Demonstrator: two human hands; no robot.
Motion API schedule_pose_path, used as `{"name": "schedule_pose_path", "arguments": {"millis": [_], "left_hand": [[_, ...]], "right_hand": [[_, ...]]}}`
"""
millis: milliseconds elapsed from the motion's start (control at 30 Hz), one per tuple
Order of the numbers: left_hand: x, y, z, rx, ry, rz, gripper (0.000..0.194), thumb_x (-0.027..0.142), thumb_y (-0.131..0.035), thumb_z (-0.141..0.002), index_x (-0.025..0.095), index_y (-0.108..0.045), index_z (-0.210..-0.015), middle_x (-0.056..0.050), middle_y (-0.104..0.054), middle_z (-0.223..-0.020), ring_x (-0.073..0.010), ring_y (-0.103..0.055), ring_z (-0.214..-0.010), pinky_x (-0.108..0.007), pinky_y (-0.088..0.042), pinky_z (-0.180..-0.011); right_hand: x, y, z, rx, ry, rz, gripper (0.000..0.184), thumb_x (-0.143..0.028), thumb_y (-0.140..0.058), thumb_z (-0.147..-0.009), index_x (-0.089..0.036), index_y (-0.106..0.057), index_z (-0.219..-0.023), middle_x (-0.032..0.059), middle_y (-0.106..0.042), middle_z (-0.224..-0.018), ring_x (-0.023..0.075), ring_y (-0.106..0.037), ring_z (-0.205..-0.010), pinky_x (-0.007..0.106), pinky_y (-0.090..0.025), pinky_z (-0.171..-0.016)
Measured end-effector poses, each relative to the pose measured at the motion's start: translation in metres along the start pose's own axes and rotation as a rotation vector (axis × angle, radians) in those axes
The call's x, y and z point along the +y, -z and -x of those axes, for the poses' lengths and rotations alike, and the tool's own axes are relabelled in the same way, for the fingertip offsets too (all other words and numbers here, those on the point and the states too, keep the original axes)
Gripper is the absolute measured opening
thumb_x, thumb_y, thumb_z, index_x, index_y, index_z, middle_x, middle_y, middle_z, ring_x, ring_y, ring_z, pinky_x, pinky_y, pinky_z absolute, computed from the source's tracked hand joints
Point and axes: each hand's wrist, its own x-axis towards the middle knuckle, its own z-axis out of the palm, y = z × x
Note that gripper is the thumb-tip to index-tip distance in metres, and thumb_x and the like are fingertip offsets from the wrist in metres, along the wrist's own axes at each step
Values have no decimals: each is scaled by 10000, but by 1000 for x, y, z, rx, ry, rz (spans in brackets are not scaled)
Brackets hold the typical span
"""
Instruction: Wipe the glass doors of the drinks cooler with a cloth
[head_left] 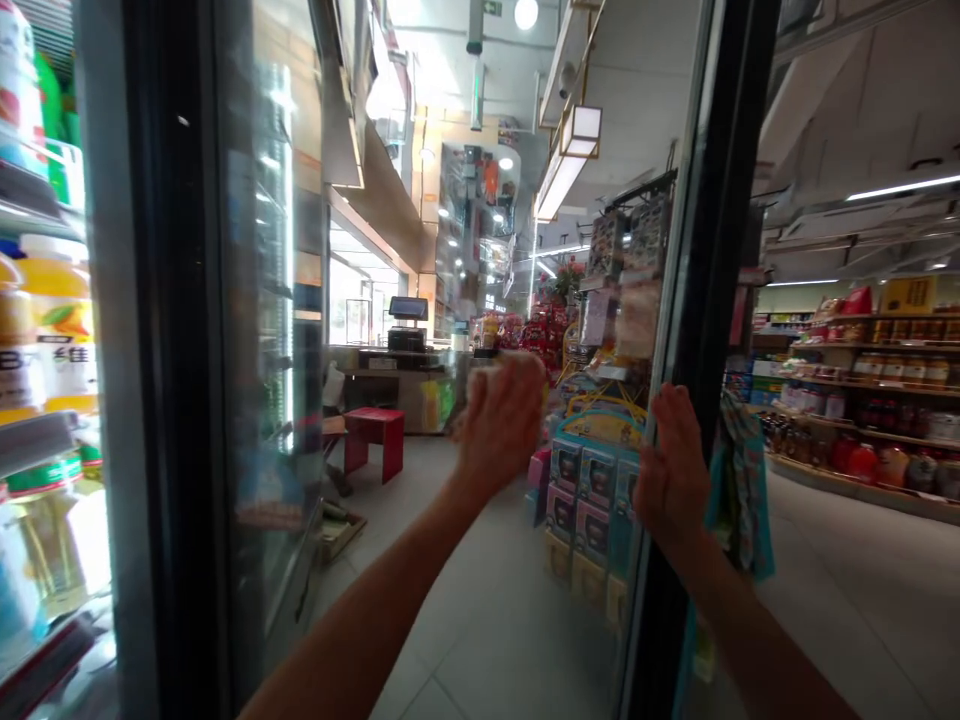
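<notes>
I stand at a glass cooler door (450,560) with a black frame (712,250), and I see the shop through the pane. My right hand (671,475) lies flat against the door's right frame edge, fingers stretched upward, holding nothing. My left hand (501,420) is raised near the middle of the pane, back toward me. It is smeared by motion, so its fingers are unclear and nothing shows in it. Whether it touches the glass I cannot tell.
Cooler shelves at the left hold drink bottles, among them an orange juice bottle (56,300). Beyond the glass are a checkout counter with a screen (409,310), a red stool (375,435), a stack of boxed goods (592,490) and stocked shelves (862,400) at the right.
</notes>
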Motion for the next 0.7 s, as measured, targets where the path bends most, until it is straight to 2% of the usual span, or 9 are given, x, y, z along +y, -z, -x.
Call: {"name": "schedule_pose_path", "arguments": {"millis": [67, 100, 167, 267, 367, 433, 533, 600, 700], "left_hand": [[1, -5, -20, 51, 227, -19, 446, 256, -357, -884, 124, -404, -1307, -85, -357, -1415, -244, -119, -1376, -519, -131, -1103], [11, -9, -24, 34, 226, -10, 454, 248, -356, -879, 124, -395, -1314, -83, -347, -1421, -254, -122, -1375, -529, -125, -1100], [45, -17, -15, -57, -6, 47, 462, 234, -359, -866, 135, -396, -1316, -63, -320, -1437, -257, -137, -1372, -525, -117, -1104], [93, -23, 27, -184, -456, 155, 473, 247, -375, -844, 125, -425, -1298, -69, -305, -1444, -228, -182, -1364, -448, -140, -1120], [97, -21, 58, -232, -623, 167, 490, 238, -375, -846, 154, -384, -1328, -39, -273, -1460, -162, -162, -1369, -359, -167, -1121], [78, -18, 51, -206, -549, 127, 485, 239, -371, -858, 179, -361, -1340, -8, -256, -1467, -151, -112, -1378, -378, -173, -1117], [50, -17, 14, -112, -219, 48, 484, 315, -360, -883, 164, -353, -1343, -20, -276, -1458, -195, -92, -1382, -446, -182, -1101], [48, -18, 1, -104, -99, 16, 505, 349, -350, -887, 159, -332, -1355, -23, -276, -1458, -211, -105, -1379, -454, -187, -1096], [68, -14, 35, -223, -269, 54, 527, 361, -340, -881, 170, -306, -1370, -6, -238, -1473, -214, -111, -1377, -447, -194, -1097]], "right_hand": [[0, 4, 0, 40, -6, -21, 500, -192, -325, -864, -199, -338, -1364, 83, -376, -1416, 274, -325, -1315, 559, -320, -1039], [0, 5, 0, 70, -19, -29, 495, -193, -312, -867, -193, -346, -1360, 84, -384, -1411, 272, -336, -1309, 558, -321, -1038], [-1, 7, 1, 101, -37, -38, 490, -195, -298, -869, -187, -353, -1357, 87, -393, -1405, 268, -351, -1301, 551, -324, -1038], [-1, 12, 6, 62, -32, -41, 496, -197, -312, -865, -199, -346, -1360, 84, -383, -1412, 264, -341, -1307, 544, -318, -1044], [3, 21, 11, 36, -37, -23, 496, -200, -322, -862, -212, -350, -1357, 81, -386, -1410, 260, -345, -1305, 548, -308, -1046], [5, 25, 13, 41, -56, -10, 494, -200, -325, -861, -213, -354, -1354, 84, -392, -1406, 260, -353, -1301, 548, -312, -1042], [6, 25, 10, 51, -57, -7, 493, -194, -328, -859, -203, -359, -1351, 90, -396, -1402, 263, -348, -1303, 544, -318, -1039], [5, 23, 9, 61, -36, -17, 491, -194, -326, -858, -195, -366, -1347, 91, -401, -1398, 269, -346, -1303, 551, -318, -1038], [-2, 20, 15, 43, -42, -36, 489, -196, -311, -863, -199, -364, -1349, 91, -395, -1402, 272, -342, -1306, 555, -318, -1039]]}}
